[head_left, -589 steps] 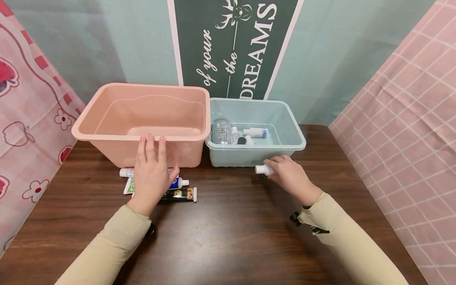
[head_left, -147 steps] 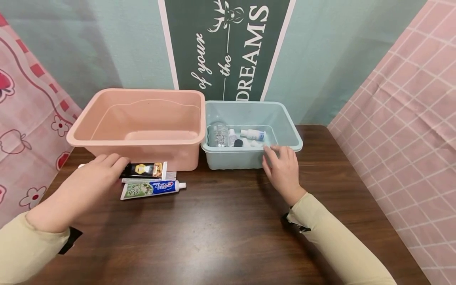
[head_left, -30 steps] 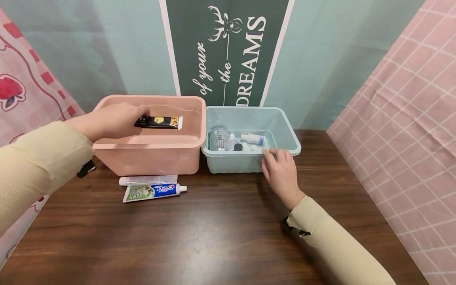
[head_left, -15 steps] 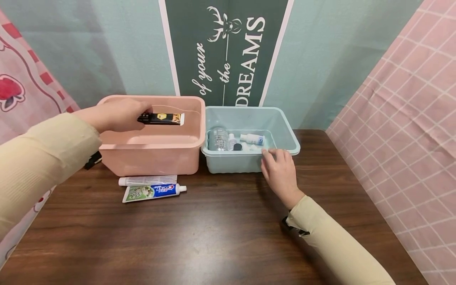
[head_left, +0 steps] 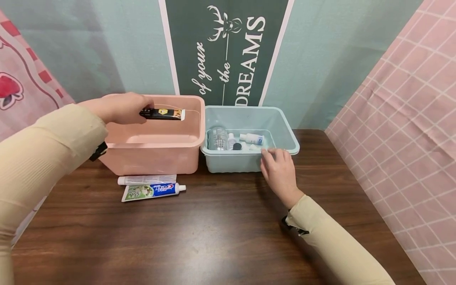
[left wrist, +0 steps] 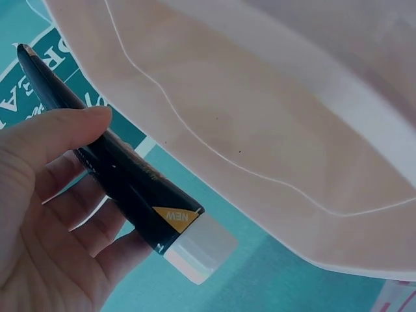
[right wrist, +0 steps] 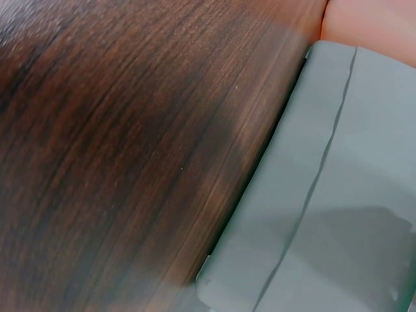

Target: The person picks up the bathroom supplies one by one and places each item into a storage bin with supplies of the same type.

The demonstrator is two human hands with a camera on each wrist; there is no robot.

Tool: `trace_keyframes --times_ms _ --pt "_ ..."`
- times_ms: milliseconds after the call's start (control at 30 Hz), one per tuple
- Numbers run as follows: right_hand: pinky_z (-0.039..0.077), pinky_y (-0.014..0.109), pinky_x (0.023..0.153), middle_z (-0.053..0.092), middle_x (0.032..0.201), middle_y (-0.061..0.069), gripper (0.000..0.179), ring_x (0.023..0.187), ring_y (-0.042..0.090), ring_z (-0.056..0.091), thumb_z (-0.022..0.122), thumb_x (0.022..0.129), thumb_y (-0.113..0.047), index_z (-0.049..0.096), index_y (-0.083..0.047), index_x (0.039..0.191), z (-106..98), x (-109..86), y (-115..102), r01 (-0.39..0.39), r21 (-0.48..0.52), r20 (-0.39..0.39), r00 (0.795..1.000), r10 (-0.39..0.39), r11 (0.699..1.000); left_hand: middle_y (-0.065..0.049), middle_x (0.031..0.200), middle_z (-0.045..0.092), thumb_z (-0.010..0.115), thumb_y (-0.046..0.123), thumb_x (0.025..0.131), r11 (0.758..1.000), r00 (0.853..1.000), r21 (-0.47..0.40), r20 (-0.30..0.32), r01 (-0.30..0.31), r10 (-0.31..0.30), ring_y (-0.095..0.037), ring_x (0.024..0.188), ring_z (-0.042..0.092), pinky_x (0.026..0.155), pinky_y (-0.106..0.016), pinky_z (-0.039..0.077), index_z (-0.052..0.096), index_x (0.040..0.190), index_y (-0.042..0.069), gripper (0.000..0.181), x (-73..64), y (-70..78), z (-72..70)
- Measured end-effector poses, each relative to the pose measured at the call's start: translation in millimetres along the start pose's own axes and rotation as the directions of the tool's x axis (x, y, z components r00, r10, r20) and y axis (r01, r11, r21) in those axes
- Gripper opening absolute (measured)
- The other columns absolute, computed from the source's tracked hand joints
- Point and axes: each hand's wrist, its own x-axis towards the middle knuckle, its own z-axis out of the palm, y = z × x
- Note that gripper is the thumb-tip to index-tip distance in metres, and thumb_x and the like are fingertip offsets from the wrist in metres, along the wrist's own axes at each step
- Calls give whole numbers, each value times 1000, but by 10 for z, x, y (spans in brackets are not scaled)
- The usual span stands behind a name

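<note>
My left hand [head_left: 124, 109] grips a black toothpaste tube [head_left: 163, 114] above the pink bin [head_left: 156, 158]. In the left wrist view the thumb lies across the tube [left wrist: 130, 182], with the fingers behind it; its white cap [left wrist: 203, 248] points toward the lower right. My right hand [head_left: 281, 172] rests with its fingertips on the front rim of the light blue bin [head_left: 235, 162]. That hand does not show in the right wrist view, only the bin's outer wall [right wrist: 325, 182]. A green and blue Crest toothpaste tube [head_left: 153, 191] and a pale tube [head_left: 147, 180] lie before the pink bin.
The two bins stand side by side against the back curtain. Inside the blue one are a clear bottle [head_left: 218, 138], a white bottle [head_left: 252, 138] and several small bottles. Brown wooden table [head_left: 213, 237] stretches in front; a pink grid-patterned cloth [head_left: 399, 118] hangs at the right.
Earlier my right hand held a white-capped item; now it rests on the rim. My left hand took the black tube from the table and, within the last second, raised it slightly and to the right.
</note>
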Motion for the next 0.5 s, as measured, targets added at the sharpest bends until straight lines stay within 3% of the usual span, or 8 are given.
trace_keyframes --times_ms 333,500 --pt "42 50 80 55 100 21 28 83 39 49 56 87 -13 63 0 111 -5 -11 16 -3 -8 20 1000 3 1000 -18 98 59 61 4 82 999 1000 -27 2 -31 31 -31 87 55 76 -46 43 53 106 -6 28 142 -33 -42" --pt "42 49 76 56 99 20 28 82 39 49 59 85 -12 63 0 110 -1 -17 23 -1 -9 8 1000 1 1000 -21 101 58 60 5 83 1000 999 -22 33 -4 5 -33 90 54 76 -48 43 51 111 -8 32 209 -71 -70"
